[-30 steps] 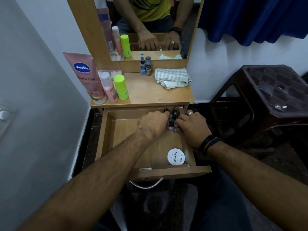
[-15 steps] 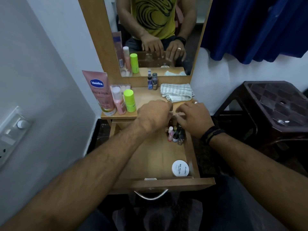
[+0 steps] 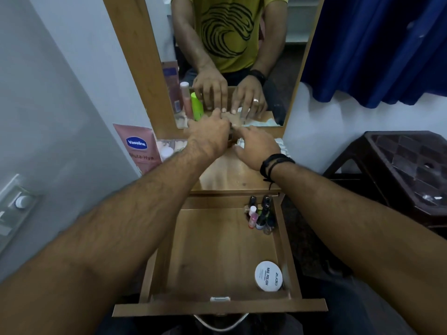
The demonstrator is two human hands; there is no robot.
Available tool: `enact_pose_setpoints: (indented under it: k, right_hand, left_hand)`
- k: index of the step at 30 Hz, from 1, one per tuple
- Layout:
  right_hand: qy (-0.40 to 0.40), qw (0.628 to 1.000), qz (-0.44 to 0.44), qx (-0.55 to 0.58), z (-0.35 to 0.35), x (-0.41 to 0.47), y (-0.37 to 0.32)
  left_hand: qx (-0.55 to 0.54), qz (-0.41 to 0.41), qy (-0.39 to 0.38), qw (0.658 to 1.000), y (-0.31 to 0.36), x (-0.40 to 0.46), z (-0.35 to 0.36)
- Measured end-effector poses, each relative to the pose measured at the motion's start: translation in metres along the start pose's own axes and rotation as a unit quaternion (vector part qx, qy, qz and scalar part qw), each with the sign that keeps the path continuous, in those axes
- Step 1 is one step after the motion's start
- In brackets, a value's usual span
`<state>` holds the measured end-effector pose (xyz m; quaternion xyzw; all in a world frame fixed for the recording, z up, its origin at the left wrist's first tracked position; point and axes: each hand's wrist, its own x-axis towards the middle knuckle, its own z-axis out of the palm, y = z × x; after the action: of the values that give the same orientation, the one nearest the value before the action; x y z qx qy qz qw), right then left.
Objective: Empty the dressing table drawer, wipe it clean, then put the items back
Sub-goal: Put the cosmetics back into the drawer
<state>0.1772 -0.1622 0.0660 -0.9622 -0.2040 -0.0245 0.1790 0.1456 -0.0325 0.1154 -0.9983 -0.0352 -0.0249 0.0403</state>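
Reaching over the light-brown wooden dressing table top [image 3: 232, 175], both hands meet at its back edge, just under the wood-framed mirror [image 3: 135, 56]. The left hand [image 3: 209, 136] has its fingers curled down round something small and dark, probably a little bottle, though the knuckles hide it. The right hand [image 3: 256, 146], with black bands at the wrist, lies beside it with fingers bent forward; whether it grips anything cannot be told.

The open wooden drawer [image 3: 219, 307] is pulled out below. A cluster of small nail polish bottles [image 3: 260, 215] stands in its back right corner, and a round white nail polish remover tub [image 3: 268, 275] lies near its front right corner.

At the top's left edge a pink Vaseline tube [image 3: 137, 146] leans on the mirror frame, with the left forearm crossing in front of what stands beside it. A folded pale striped cloth [image 3: 281, 147] peeks out behind the right wrist. A dark brown plastic stool [image 3: 406, 165] stands to the right, under a blue curtain [image 3: 377, 49].
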Motion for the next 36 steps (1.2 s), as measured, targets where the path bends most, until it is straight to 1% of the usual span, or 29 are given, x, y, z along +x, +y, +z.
enact_pose_setpoints:
  k: [4,9,12,16,22,28,31,36]
  right_hand:
    - [-0.001,1.0,-0.002,-0.017,0.009,0.015,0.001]
    - [-0.013,1.0,-0.001,-0.013,0.011,0.023,-0.005]
    - [0.005,1.0,0.003,-0.009,0.011,0.025,-0.008]
    - [0.045,0.999,-0.007,0.0,0.011,0.028,-0.01]
    - [0.072,0.997,-0.016,0.037,0.013,0.027,-0.016]
    - [0.089,0.993,-0.044,0.07,-0.003,0.009,-0.007]
    - [0.062,0.996,-0.038,0.045,-0.027,-0.021,-0.004]
    - [-0.013,1.0,-0.012,-0.012,-0.053,-0.081,0.006]
  left_hand:
    - [-0.005,-0.014,-0.027,1.0,-0.005,0.01,0.007]
    - [-0.025,-0.011,-0.003,1.0,-0.005,0.016,0.009]
    - [-0.043,-0.01,0.012,0.999,-0.005,0.016,0.009]
    - [-0.028,-0.003,0.024,0.999,-0.007,0.015,0.007]
    - [-0.015,0.03,0.045,0.998,-0.009,0.006,0.006]
    - [-0.02,0.037,0.052,0.998,0.0,-0.011,-0.009]
    - [-0.019,0.066,0.051,0.996,0.009,-0.033,-0.021]
    - [-0.033,0.125,0.005,0.992,0.026,-0.074,-0.022]
